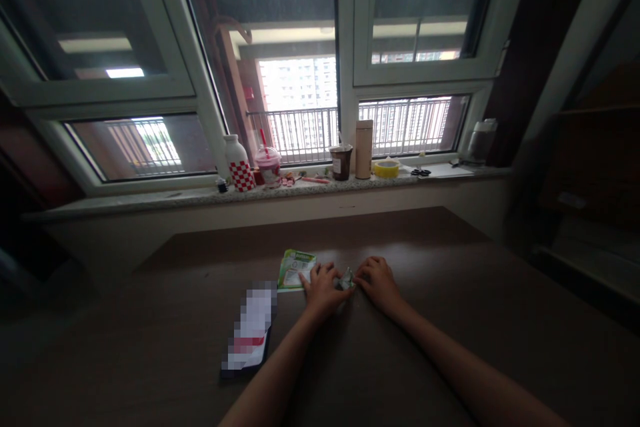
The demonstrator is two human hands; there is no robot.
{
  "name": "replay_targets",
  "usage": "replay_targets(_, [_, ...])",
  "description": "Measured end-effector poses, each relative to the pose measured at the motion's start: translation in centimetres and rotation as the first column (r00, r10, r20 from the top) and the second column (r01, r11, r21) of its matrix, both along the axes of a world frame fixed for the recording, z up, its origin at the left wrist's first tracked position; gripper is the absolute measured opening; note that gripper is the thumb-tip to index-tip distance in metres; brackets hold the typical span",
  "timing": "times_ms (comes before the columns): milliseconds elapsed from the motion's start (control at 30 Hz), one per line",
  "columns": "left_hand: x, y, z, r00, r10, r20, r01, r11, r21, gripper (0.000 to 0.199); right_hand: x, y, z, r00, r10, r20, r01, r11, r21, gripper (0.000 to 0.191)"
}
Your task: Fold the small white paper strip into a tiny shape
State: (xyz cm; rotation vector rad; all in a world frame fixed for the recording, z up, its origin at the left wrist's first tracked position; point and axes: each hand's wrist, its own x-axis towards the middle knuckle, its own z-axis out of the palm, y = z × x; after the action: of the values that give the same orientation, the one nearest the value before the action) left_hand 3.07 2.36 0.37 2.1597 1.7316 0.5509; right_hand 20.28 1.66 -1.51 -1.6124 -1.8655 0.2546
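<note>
On the dark table, a small crumpled piece (346,278), silvery with some green, lies between my two hands; its exact kind does not show. My left hand (323,288) holds it from the left, thumb at its lower edge. The outer fingers of that hand are spread over the right edge of a flat green-and-white printed packet (295,271). From the other side, my right hand (379,281) pinches the piece's right edge between thumb and bent fingers. Part of the piece is hidden by the fingers.
A phone (250,330) with a blurred-out screen lies left of my left forearm. Along the windowsill (305,193) stand a checkered bottle (240,163), a pink drink cup (269,167), a dark cup (341,161), a tan flask (364,149), yellow tape (387,169) and scissors (421,173).
</note>
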Motion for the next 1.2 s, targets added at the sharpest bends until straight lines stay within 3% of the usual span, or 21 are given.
replay_targets(200, [0.0, 0.0, 0.0, 1.0, -0.008, 0.006, 0.008, 1.0, -0.009, 0.034, 0.1, -0.1, 0.0, 1.0, -0.003, 0.025, 0.004, 1.0, -0.005, 0.005])
replay_targets(367, [0.0, -0.1, -0.2, 1.0, -0.005, 0.014, 0.005, 1.0, 0.03, 0.028, -0.2, -0.2, 0.1, 0.998, 0.0, 0.057, -0.004, 0.998, 0.066, 0.01])
replay_targets(533, [0.3, -0.1, -0.4, 0.995, 0.047, 0.087, -0.053, 0.995, 0.079, 0.012, 0.1, 0.0, -0.2, 0.998, 0.053, -0.023, -0.052, 0.998, 0.041, 0.006])
replay_targets(700, [0.4, -0.3, -0.1, 0.986, 0.058, 0.155, -0.078, 0.989, 0.126, 0.013, 0.4, 0.3, -0.5, 0.991, 0.081, -0.11, -0.078, 0.996, 0.035, 0.007])
replay_targets(900, [0.4, -0.3, 0.0, 0.958, 0.019, 0.285, -0.079, 0.976, 0.204, 0.013, 0.4, 0.4, -0.9, 0.987, 0.097, -0.125, -0.093, 0.995, 0.036, 0.005])
replay_targets(1200, [0.6, -0.1, -0.1, 0.944, 0.015, 0.331, -0.089, 0.973, 0.211, 0.008, 0.2, 0.3, -0.9, 0.99, 0.1, -0.1, -0.097, 0.995, 0.04, 0.003])
